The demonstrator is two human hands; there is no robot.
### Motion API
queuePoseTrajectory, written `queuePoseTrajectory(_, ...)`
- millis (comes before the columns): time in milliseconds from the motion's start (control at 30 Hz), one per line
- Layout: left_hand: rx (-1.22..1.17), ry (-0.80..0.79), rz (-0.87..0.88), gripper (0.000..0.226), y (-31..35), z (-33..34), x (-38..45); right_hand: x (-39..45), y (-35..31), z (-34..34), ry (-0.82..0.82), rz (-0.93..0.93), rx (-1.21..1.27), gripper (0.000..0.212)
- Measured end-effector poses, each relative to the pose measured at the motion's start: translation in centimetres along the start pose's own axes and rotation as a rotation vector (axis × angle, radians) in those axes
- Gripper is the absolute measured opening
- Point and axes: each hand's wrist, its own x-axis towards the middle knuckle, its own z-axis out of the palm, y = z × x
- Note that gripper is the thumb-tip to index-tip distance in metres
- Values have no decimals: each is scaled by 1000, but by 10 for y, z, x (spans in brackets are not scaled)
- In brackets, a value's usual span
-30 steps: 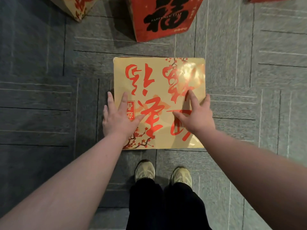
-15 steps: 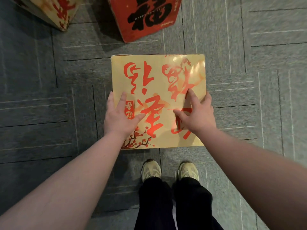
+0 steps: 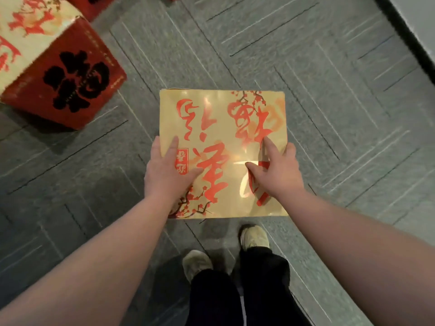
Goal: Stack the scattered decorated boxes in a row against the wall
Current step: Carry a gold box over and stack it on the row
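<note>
Clamping is applied from both sides: the gold box [image 3: 222, 154] is held between left hand [image 3: 166, 171] and right hand [image 3: 274, 174], thumbs on its top face, fingers wrapped over the side edges. It is carried above the carpet [image 3: 306, 90], presumably toward the wall [image 3: 421, 22]. Both forearms are extended forward and down. A red box [image 3: 68, 83] sits well left.
</note>
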Motion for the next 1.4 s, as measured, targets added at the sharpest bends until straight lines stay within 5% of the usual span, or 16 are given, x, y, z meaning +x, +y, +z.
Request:
queuePoseTrajectory(633,282,-157,652,96,365,167,-92,-50,341,-155,305,509,406,70)
queuePoseTrajectory(967,454,-340,1036,95,569,323,-236,-145,561,-216,518,859,587,69)
queuePoseTrajectory(1400,582,-651,1538,92,756,503,-434,-270,763,-268,774,1298,764,71)
